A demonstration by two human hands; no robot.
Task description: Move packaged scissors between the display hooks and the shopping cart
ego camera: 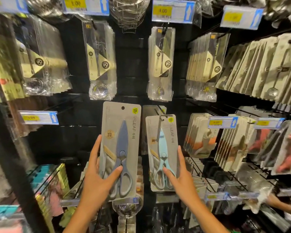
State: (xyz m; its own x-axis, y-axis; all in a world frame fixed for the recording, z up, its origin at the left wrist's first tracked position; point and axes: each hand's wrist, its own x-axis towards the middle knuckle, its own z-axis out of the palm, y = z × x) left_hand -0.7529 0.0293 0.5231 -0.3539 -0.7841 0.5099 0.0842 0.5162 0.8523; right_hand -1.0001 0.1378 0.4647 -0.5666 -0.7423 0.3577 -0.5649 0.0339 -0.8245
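My left hand (97, 175) grips a grey card pack of dark blue-grey scissors (120, 148), thumb on the front, fingers behind its left edge. The pack is held upright in front of the display, off any hook, its hang hole free at the top. My right hand (180, 177) holds a second pack with light blue scissors (161, 153), thumb on the front and fingers along the right edge. This pack hangs on a black display hook (160, 115), with another card behind it. No shopping cart is in view.
Black pegboard wall with many hooks. Bagged metal strainers and spoons (99, 61) hang above, carded utensils (200, 137) to the right, more packs below. Blue price tags (173, 10) stick out from hook ends. A black upright post (23, 165) stands at the left.
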